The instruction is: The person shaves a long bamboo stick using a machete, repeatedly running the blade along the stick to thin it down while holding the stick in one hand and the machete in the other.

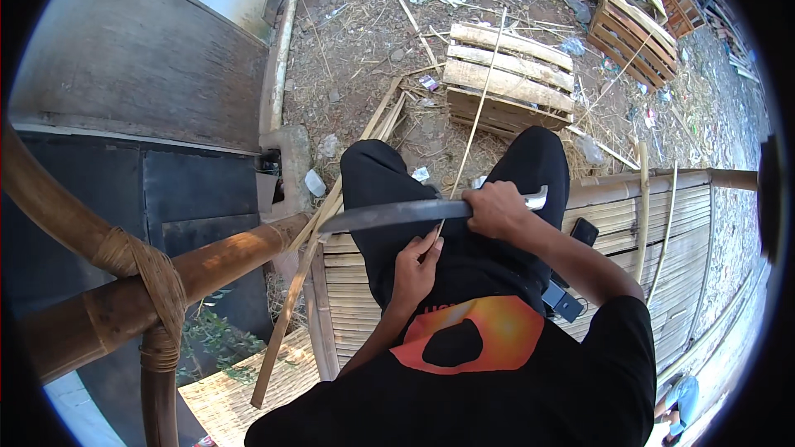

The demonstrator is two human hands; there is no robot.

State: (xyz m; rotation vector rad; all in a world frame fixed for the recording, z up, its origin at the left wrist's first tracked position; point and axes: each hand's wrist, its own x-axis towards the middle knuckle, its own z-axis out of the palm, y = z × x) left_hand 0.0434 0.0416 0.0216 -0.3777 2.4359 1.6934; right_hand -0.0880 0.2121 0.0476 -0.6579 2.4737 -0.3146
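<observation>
My right hand is closed round the handle of a machete. Its long grey blade points left across my lap, and a pale hooked handle end shows beyond my fist. A long, thin bamboo strip runs from my lap out past my knees and over a wooden crate. The strip's near end is pinched between the fingers of my left hand, just below the blade. Where the strip crosses the blade near my right hand, I cannot tell whether the edge touches it.
I sit on a slatted bamboo bench, with a black phone and a dark device beside my right hip. A thick bamboo railing stands at left. More slatted crates lie on littered ground. Another person appears at lower right.
</observation>
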